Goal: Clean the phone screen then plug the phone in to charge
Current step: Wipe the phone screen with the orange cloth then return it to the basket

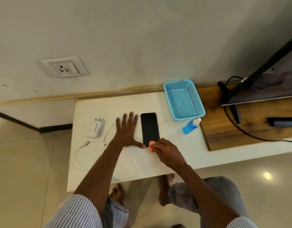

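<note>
Head view, the only one. Phone (pixel 149 129) lies flat, dark screen up, on the white table (pixel 174 153), directly between the two hands, long axis running straight away from the person toward the wall. Left hand (pixel 128 130) flat on the table just left of the phone, fingers straight and spread, thumb tip touching or nearly touching the phone's near left corner; looks like bracing. Right hand (pixel 166 152) curled around a small orange cloth (pixel 151 146), pressing it at the phone's near end. Wiping appears to be the step in hand; the whole dark length of the screen lies ahead of the right hand, so the stroke should run away from the body along the long axis. Blue spray bottle (pixel 190 126) lies on its side beyond the right hand, blue basket (pixel 183 99) farther still. Charger plug (pixel 95 128) and white cable (pixel 109 155) sit left of the left hand, which is the nearer one for the charging step. Wall socket (pixel 64 67) well beyond the left hand, nothing plugged in.
</note>
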